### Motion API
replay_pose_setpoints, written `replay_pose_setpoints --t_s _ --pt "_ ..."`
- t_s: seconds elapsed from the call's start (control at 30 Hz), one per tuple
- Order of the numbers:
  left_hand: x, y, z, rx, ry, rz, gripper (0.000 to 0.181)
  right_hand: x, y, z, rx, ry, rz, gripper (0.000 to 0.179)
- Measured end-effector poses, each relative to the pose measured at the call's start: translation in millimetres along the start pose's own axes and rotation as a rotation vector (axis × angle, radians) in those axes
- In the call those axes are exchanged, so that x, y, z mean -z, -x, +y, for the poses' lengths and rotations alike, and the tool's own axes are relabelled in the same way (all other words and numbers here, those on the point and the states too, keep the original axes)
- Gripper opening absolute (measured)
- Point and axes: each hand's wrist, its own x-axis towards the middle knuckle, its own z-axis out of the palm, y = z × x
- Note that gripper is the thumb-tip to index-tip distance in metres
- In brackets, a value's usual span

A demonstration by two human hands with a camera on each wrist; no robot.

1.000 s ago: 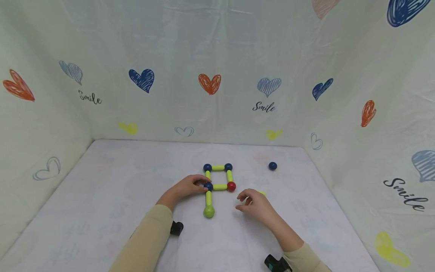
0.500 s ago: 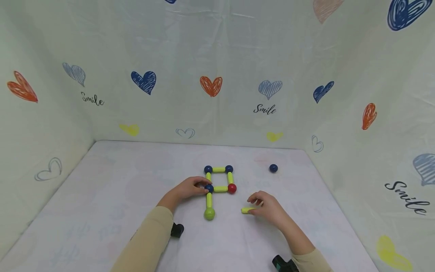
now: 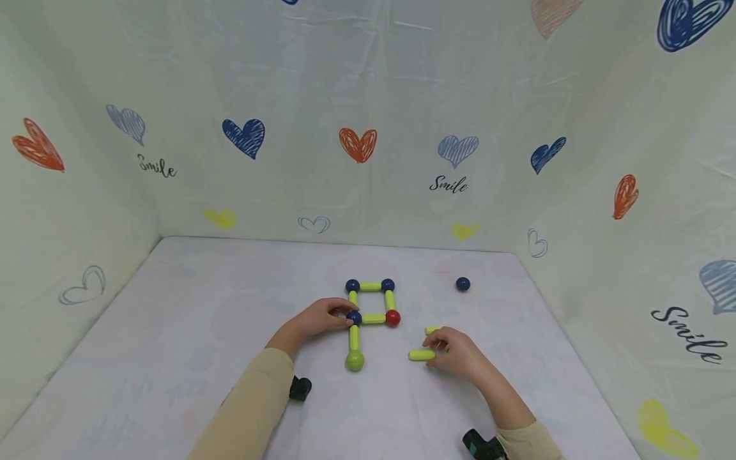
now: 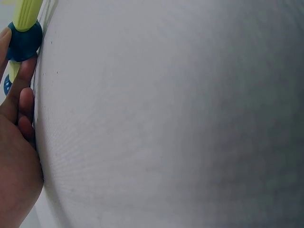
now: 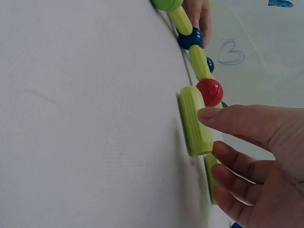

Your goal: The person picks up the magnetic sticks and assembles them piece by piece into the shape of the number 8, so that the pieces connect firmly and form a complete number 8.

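Nearest: black wrist-worn device (image 3: 484, 445) and beige fabric sleeve (image 3: 531, 441) on the right arm; matching beige sleeve (image 3: 247, 399) on the left.

Glossy lime-green ball (image 3: 354, 361) ends the near leg of a ball-and-rod frame lying flat on the surface (image 3: 172, 332), which has a smooth pale covering. Leg is a yellow-green plastic-looking rod (image 3: 354, 338).

Right of it, apart from the frame: loose yellow-green rod (image 5: 194, 121), lying roughly left-right. Stubby, faceted, grooved lengthwise, matte. Right hand (image 3: 457, 354) is at its right end, thumb and fingers spread, fingers loosely bent; can't tell if the thumb tip touches. Second loose rod (image 3: 432, 330) lies just beyond, partly behind the fingers.

Left hand (image 3: 319, 316) pinches the glossy dark blue ball (image 3: 354, 318) where leg meets square. That's the square's near-left corner; a crosswise rod (image 3: 374, 319) runs from it to a shiny red ball (image 3: 393, 318) with a fine seam, near-right corner.

Side rods lead to two dark blue balls at the far corners, far-left ball (image 3: 352, 285) and far-right ball (image 3: 388, 285), joined by a top rod (image 3: 370, 287).

Lone dark blue ball (image 3: 462, 284) sits well right of the square. Behind: creased whitish sheet (image 3: 402, 76), hearts and "Smile" printed on it.
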Motion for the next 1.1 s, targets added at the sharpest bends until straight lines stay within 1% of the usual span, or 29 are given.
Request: replay_pose_setpoints --t_s 0.37,0.73,1.1 --pt "0.0 0.1 -0.1 -0.001 0.003 -0.004 0.027 -5.9 -4.5 5.7 -0.033 0.0 -0.02 0.026" --pt "0.1 -1.2 -0.4 0.001 0.02 0.006 0.027 -7.5 -8.7 6.1 -0.023 0.014 -0.03 0.024" --pt "-0.1 0.3 1.2 0.012 0.004 0.011 0.027 -6.8 -11.4 5.3 -0.006 0.021 -0.04 0.022"
